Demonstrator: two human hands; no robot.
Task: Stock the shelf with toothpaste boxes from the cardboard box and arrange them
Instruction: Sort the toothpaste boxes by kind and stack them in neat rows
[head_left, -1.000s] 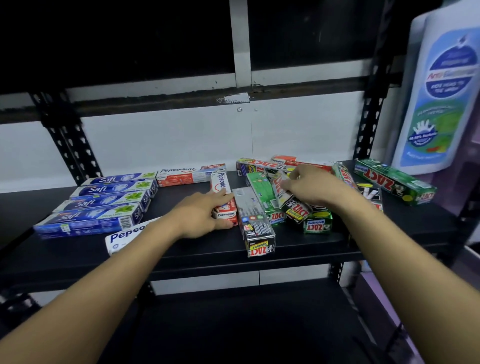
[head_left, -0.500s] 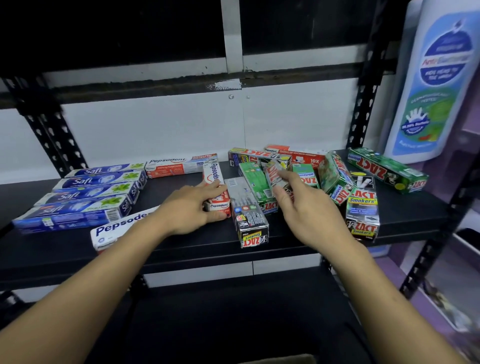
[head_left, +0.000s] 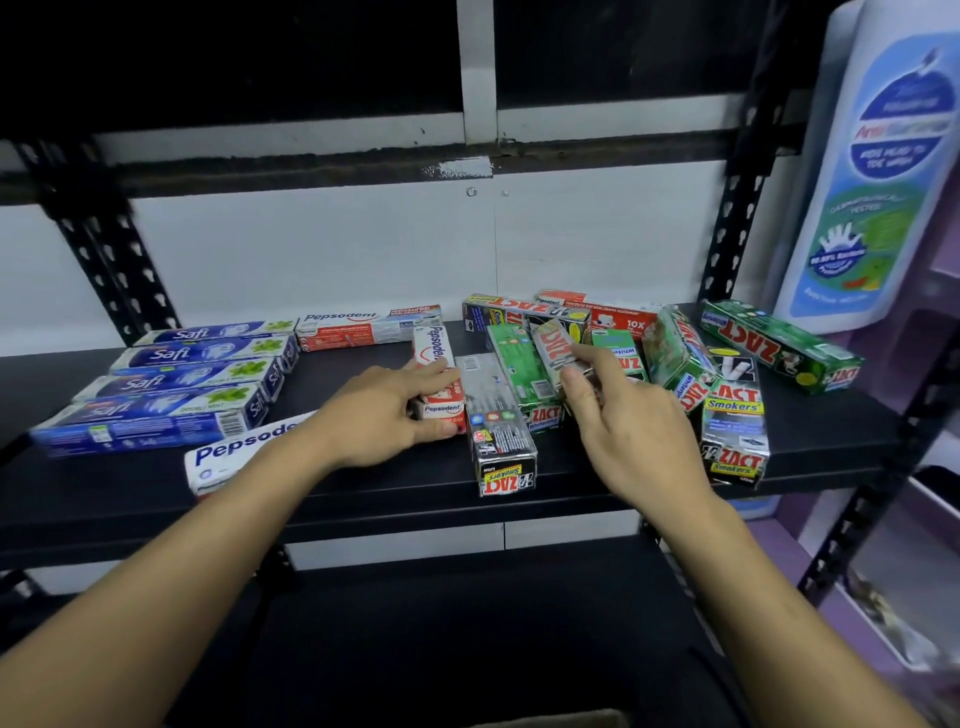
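At frame centre, my left hand (head_left: 382, 410) curls its fingers round a Pepsodent box (head_left: 434, 345) on the black shelf (head_left: 831, 431). Just right of it, my right hand (head_left: 628, 421) pinches a tilted Zact box (head_left: 553, 348) between thumb and forefinger.

saft boxes (head_left: 176, 379) left on shelf (head_left: 831, 436)

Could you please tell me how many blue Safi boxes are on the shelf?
4 Safi boxes: rearmost, second, third, frontmost, side by side at the shelf's left end. None seems hidden.

Head-worn, forward-down (shelf (head_left: 831, 436) close)
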